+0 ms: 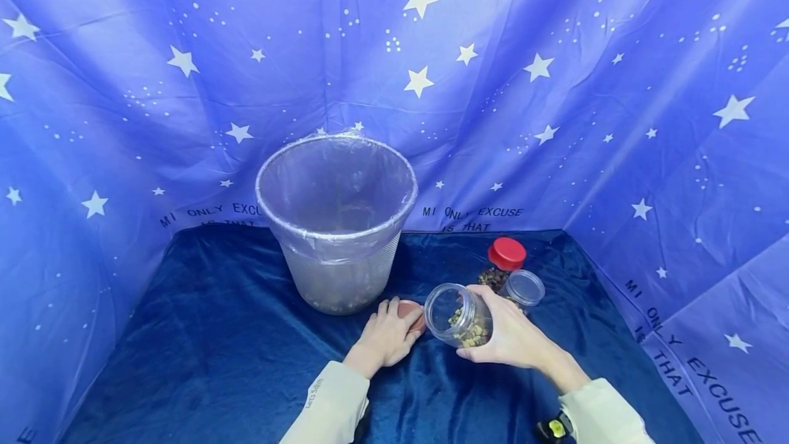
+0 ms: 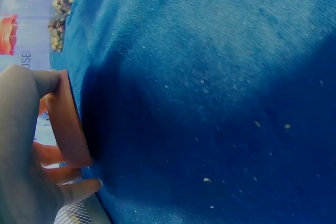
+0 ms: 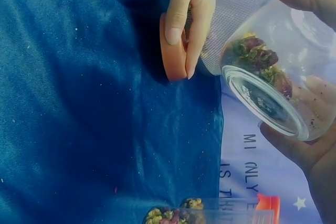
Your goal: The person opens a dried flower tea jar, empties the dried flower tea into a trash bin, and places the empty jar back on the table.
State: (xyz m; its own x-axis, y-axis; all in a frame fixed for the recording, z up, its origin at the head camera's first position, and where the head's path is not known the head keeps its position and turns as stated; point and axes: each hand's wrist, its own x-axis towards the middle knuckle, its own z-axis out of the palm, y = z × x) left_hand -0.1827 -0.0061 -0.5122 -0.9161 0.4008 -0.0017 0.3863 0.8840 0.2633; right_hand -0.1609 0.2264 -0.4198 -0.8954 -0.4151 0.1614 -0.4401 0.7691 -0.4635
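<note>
My left hand (image 1: 383, 338) grips a round pinkish-brown lid (image 1: 411, 315) by its edge, low over the blue cloth in front of the bin. In the left wrist view the lid (image 2: 68, 124) stands tipped, with the thumb at one end and fingertips at the other. My right hand (image 1: 514, 336) holds a clear jar (image 1: 440, 314) without a lid, its mouth tilted left, toward the lid. Inside, yellow-green and dark red dried pieces (image 3: 257, 56) lie gathered near the jar's base, as the right wrist view shows.
A mesh bin (image 1: 345, 276) with a clear plastic liner stands behind my left hand. Beyond my right hand are a jar with a red lid (image 1: 507, 253) and a second clear-topped jar (image 1: 525, 286). Small crumbs dot the blue cloth (image 1: 216, 334); star-printed curtains (image 1: 345, 40) enclose it.
</note>
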